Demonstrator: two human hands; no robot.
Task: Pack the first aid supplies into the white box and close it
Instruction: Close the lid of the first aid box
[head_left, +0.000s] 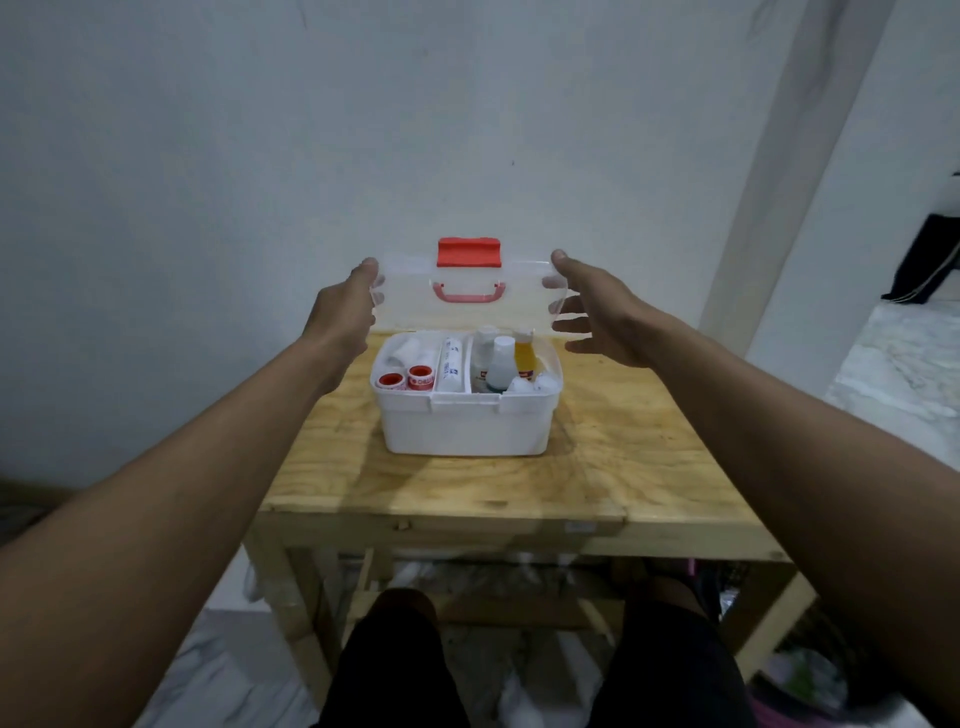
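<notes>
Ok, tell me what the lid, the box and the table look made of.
The lid looks like clear plastic: see-through, slightly glossy. The box seems opaque white plastic, smooth, with a moulded rim. The table is bare pale wood, probably plywood, grain showing.

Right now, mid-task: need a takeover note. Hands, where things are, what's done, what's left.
Left hand: pinches the left edge of the clear lid.
Right hand: pinches the lid's right top corner, with the lower fingers spread free.
The lid stands upright and open, red latch at the top.
The white box sits on the wooden table. Inside are red tape rolls, a white tube and bottles.
Done: the supplies are in the box.
Left: swing the lid down and snap the latch.
</notes>
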